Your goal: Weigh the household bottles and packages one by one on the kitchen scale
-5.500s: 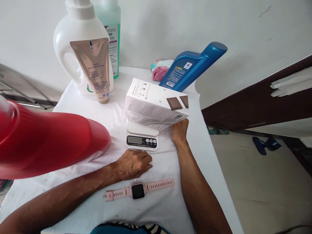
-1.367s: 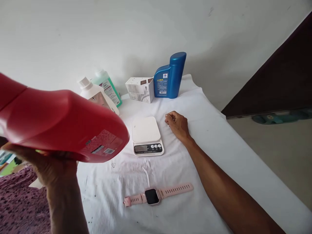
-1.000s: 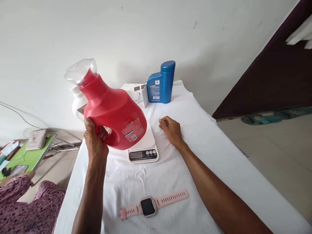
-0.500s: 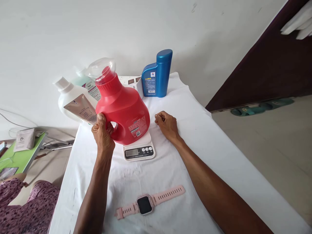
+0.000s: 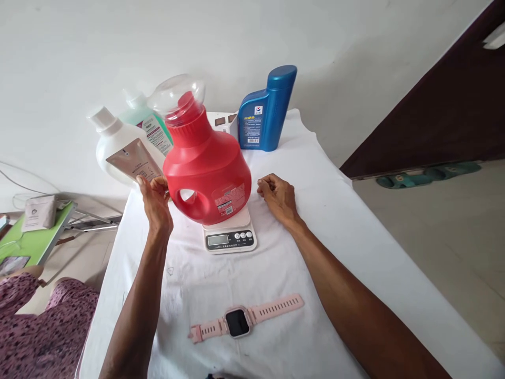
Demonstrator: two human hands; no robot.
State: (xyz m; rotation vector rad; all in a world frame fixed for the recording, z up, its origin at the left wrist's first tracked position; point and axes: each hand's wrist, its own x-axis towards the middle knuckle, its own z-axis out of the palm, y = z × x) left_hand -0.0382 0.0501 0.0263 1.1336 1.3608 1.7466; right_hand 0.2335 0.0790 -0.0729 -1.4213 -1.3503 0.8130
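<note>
A red plastic jug (image 5: 209, 163) with a clear cap over its neck stands on a white digital kitchen scale (image 5: 231, 240). Just left of its handle, my left hand (image 5: 155, 205) is open, thumb and fingers apart, no longer round the handle. My right hand (image 5: 278, 197) rests on the white cloth to the right of the jug, its fingers curled closed with nothing visible in them. Behind my left fingertips a beige squeeze tube (image 5: 134, 160) leans against a white bottle (image 5: 108, 134); whether the fingers touch the tube I cannot tell.
A green bottle (image 5: 158, 131), a white box (image 5: 223, 121) and a blue bottle (image 5: 265, 113) stand along the wall. A pink smartwatch (image 5: 238, 322) lies in front on the white cloth (image 5: 189, 279). To the left, a person's patterned clothing (image 5: 51, 331) shows beside a green table (image 5: 51, 237).
My left hand has let go of the jug's handle and drawn left, its fingers opening. The jug stays on the scale. The camera view has shifted slightly; my right hand stays closed beside the jug.
</note>
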